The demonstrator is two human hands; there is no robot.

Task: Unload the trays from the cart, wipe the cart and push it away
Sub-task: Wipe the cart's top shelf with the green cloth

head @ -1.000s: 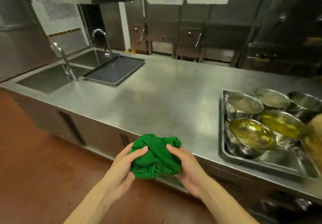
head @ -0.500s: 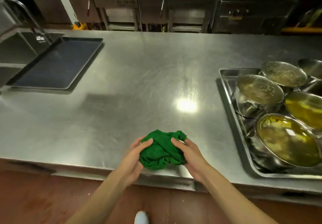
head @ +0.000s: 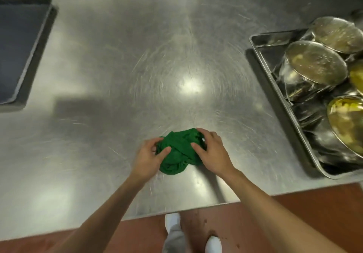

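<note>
A crumpled green cloth (head: 179,152) rests on the steel counter (head: 137,66), near its front edge. My left hand (head: 149,157) grips the cloth's left side and my right hand (head: 212,152) presses on its right side. A steel tray (head: 275,83) stands on the counter at the right, holding several metal bowls (head: 314,64) covered with film. A dark empty tray (head: 21,46) lies at the left edge. No cart is in view.
The counter's front edge (head: 196,207) runs just in front of my feet, above a red-brown floor (head: 314,203). Between the two trays the steel surface shows scratches and bright light glare.
I have stepped up to the counter and my view has tilted down. Both hands carried the green cloth forward over the edge and set it on the steel surface.
</note>
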